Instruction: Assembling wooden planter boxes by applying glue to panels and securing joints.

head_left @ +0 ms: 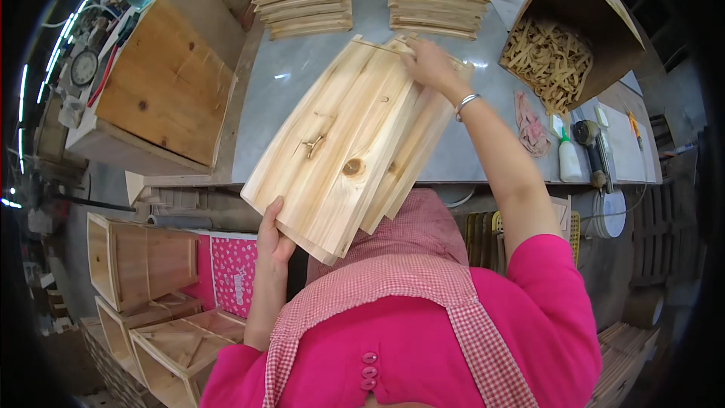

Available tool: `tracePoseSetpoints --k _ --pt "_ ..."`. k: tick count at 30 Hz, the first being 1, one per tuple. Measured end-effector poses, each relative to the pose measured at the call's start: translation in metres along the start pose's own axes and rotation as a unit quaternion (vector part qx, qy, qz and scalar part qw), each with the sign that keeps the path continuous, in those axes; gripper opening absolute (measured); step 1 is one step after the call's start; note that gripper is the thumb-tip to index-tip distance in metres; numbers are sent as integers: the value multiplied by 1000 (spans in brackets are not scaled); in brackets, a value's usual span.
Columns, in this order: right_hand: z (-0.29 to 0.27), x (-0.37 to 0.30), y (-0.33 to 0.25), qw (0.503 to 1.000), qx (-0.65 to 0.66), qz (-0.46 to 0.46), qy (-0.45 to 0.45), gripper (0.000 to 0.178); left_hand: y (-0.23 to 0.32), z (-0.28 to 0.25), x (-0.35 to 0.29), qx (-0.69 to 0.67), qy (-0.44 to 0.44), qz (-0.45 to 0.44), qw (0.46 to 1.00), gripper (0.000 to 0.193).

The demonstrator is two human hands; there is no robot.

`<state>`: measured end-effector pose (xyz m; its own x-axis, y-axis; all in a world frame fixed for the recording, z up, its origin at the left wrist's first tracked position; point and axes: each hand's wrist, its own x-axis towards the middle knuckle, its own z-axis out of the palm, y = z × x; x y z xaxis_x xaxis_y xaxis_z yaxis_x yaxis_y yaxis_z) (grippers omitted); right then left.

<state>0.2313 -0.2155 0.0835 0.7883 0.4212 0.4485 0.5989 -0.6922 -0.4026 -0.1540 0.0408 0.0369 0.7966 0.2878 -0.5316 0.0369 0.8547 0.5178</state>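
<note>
Several pale wooden panels, knotty and fanned out to the right, lie slantwise in front of me. Their near ends reach past the table's front edge. At the near left corner, my left hand grips the top panel, thumb above and the other fingers mostly hidden beneath. My right hand, with a silver bangle at the wrist, is closed over the panels' far end. Its fingertips are partly hidden there.
Two stacks of panels stand at the back of the grey table. At right are a box of rubber-band-like strips, a pink cloth, a glue bottle and a power tool. Wooden boxes flank the left.
</note>
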Motion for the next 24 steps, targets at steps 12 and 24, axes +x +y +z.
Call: tracePoseSetpoints --k 12,24 --pt "9 -23 -78 996 -59 12 -68 32 2 -15 -14 7 100 80 992 62" --pt "30 -41 -34 994 -25 92 -55 49 30 -43 -34 96 86 35 991 58"
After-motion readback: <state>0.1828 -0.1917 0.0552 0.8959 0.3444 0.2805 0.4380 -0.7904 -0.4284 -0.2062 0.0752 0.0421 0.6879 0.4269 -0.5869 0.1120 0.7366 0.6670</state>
